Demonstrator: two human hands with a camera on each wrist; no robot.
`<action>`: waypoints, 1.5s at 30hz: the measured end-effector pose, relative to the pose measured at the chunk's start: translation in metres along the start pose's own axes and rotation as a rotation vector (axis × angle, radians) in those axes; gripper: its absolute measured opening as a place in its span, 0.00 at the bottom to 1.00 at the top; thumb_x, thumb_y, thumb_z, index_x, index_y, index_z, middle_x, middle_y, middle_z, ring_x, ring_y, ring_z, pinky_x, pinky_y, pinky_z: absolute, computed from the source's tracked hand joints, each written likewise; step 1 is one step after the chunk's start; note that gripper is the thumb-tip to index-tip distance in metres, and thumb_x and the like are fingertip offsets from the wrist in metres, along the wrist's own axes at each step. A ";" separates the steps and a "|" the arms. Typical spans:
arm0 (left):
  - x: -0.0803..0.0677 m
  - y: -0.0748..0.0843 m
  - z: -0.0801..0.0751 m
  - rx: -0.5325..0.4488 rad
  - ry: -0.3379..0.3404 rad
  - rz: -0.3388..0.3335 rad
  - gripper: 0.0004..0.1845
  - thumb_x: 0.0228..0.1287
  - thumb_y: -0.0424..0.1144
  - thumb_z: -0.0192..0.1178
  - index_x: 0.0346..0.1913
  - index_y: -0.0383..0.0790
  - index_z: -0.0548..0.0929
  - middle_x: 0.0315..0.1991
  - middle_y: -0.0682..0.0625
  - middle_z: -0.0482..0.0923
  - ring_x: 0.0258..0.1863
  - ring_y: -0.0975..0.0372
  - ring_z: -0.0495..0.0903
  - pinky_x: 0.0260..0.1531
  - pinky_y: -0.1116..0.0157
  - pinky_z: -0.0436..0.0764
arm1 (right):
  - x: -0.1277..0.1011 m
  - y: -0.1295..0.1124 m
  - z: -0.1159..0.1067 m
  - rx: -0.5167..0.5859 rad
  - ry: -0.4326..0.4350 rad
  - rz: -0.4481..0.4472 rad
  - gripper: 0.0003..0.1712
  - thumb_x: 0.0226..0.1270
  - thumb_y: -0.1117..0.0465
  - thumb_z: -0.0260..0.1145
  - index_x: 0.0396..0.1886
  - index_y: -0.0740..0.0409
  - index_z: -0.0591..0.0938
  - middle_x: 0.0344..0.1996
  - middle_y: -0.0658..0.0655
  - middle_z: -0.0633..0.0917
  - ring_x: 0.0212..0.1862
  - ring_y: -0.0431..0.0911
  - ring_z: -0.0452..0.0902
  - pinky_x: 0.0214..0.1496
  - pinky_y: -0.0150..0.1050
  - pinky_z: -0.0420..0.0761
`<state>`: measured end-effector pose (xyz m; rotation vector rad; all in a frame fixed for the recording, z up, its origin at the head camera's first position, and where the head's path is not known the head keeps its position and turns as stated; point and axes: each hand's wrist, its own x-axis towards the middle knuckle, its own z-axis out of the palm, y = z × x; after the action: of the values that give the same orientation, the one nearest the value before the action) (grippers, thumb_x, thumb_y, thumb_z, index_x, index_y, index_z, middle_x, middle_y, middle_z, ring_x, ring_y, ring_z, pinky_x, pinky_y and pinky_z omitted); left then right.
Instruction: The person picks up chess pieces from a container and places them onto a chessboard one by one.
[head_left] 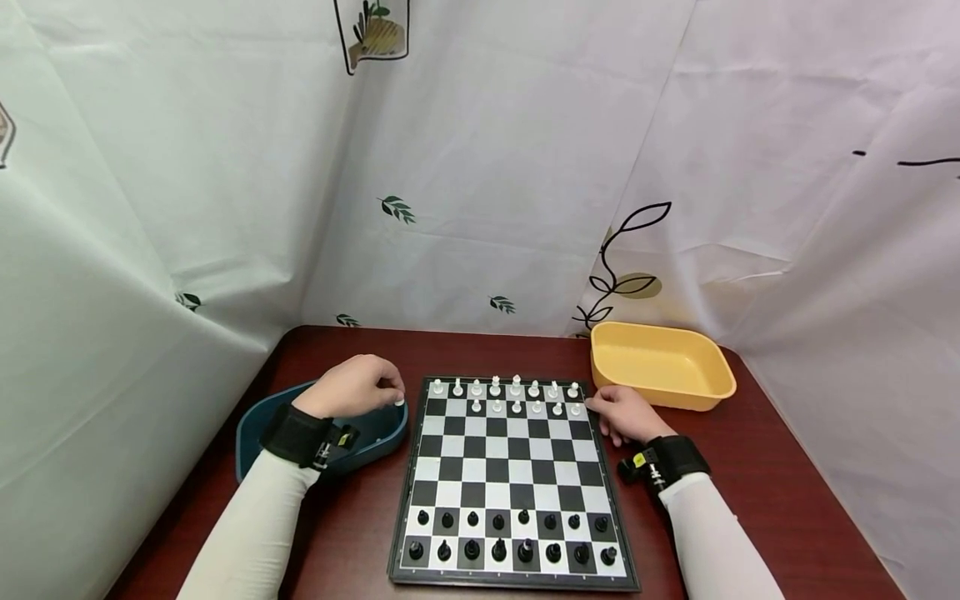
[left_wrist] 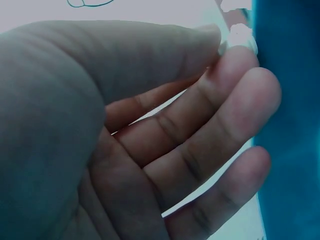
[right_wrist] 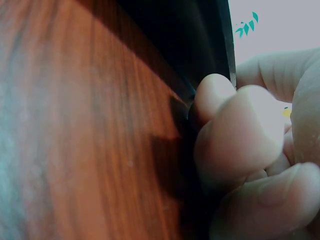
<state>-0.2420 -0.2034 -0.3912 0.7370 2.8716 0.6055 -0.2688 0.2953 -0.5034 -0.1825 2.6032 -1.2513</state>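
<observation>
My left hand pinches a small white chess piece between thumb and fingertips, over the right part of a blue basin. The fingers hide part of the piece. Right of the basin lies a black-and-white chessboard. White pieces line its far edge, with several white pawns in front; the two leftmost squares of that pawn row are bare. Two rows of black pieces stand along the near side. My right hand grips the board's far right edge, its curled fingers against the side.
A yellow basin stands at the back right, just beyond my right hand. The dark red table is bounded by hanging pale cloth at the back and both sides.
</observation>
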 end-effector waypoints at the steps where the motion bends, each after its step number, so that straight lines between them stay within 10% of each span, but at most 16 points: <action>1: 0.000 0.000 -0.001 0.003 0.012 0.008 0.05 0.76 0.36 0.71 0.41 0.49 0.94 0.32 0.59 0.86 0.31 0.66 0.80 0.36 0.59 0.82 | 0.001 -0.001 0.000 -0.003 -0.001 -0.002 0.19 0.84 0.50 0.65 0.33 0.57 0.81 0.18 0.55 0.82 0.13 0.46 0.77 0.16 0.38 0.71; 27: 0.032 0.046 0.026 0.088 0.162 0.077 0.06 0.78 0.36 0.69 0.49 0.43 0.95 0.44 0.52 0.87 0.39 0.61 0.82 0.40 0.59 0.84 | 0.012 -0.016 0.002 -0.018 -0.039 -0.016 0.19 0.84 0.49 0.65 0.35 0.58 0.82 0.18 0.55 0.82 0.13 0.46 0.76 0.17 0.38 0.72; 45: 0.051 0.060 0.050 0.173 0.096 0.090 0.08 0.75 0.33 0.68 0.45 0.47 0.95 0.45 0.53 0.89 0.36 0.64 0.80 0.36 0.63 0.83 | -0.004 -0.009 -0.005 -0.001 -0.032 0.008 0.21 0.84 0.50 0.66 0.31 0.59 0.80 0.18 0.54 0.82 0.13 0.46 0.77 0.16 0.38 0.72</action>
<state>-0.2500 -0.1126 -0.4133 0.8892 3.0215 0.4163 -0.2661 0.2944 -0.4922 -0.1898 2.5755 -1.2337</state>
